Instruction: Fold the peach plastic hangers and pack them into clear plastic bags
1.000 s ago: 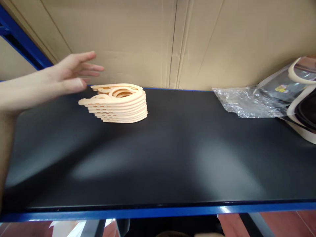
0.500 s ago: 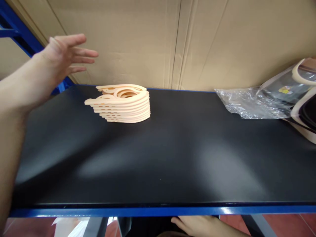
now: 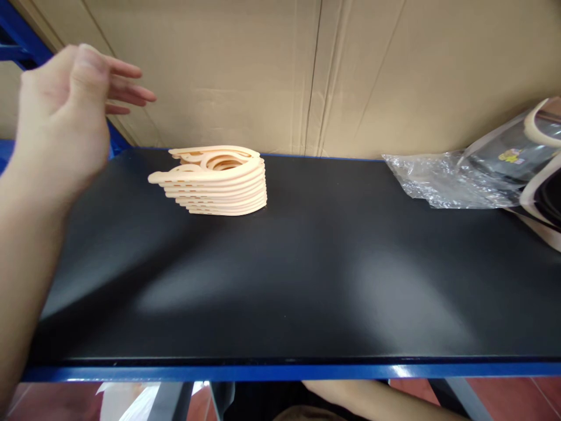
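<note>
My left hand is raised at the upper left, above the left end of the black tabletop. Its fingers stretch out apart, and nothing shows in it. To its right and lower down, a neat stack of flat, peach-coloured plastic pieces with looped openings, resembling folded hangers, rests on the tabletop. The hand and the stack do not touch. My right forearm shows below the table's front edge; the fingers of my right hand are hidden there.
Crinkled clear plastic wrap lies at the right, beside a see-through bag with cream trim. Brown cardboard stands along the back. A blue metal rail edges the front, and a blue frame rises at the left.
My left hand has drawn back slightly left and turned, its thumb now toward the camera. My right hand has slid farther out of sight beneath the table edge. The stack stays put.
</note>
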Demonstrator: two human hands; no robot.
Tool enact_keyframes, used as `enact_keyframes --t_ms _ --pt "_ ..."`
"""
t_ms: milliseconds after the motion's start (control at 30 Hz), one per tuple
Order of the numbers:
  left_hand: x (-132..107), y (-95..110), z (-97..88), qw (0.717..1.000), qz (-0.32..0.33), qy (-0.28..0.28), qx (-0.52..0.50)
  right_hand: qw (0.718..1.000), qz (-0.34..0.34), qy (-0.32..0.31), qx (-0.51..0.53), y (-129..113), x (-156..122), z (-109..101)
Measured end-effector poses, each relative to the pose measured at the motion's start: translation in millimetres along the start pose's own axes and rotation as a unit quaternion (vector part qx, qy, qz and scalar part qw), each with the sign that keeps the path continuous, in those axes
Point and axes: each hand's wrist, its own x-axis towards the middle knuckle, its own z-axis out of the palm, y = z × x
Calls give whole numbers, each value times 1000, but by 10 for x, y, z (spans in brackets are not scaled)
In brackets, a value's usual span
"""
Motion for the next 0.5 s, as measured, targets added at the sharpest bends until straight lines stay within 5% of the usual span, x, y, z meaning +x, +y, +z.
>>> enact_keyframes --t_ms 233,400,500 --pt "0 29 -2 1000 -2 -3 9 991 76 86 76 -241 229 79" --pt "3 17 -14 1000 -5 -1 9 990 28 74 120 -253 99 127" --pt "9 -10 -25 1000 -2 6 1 984 56 92 139 -140 -11 62"
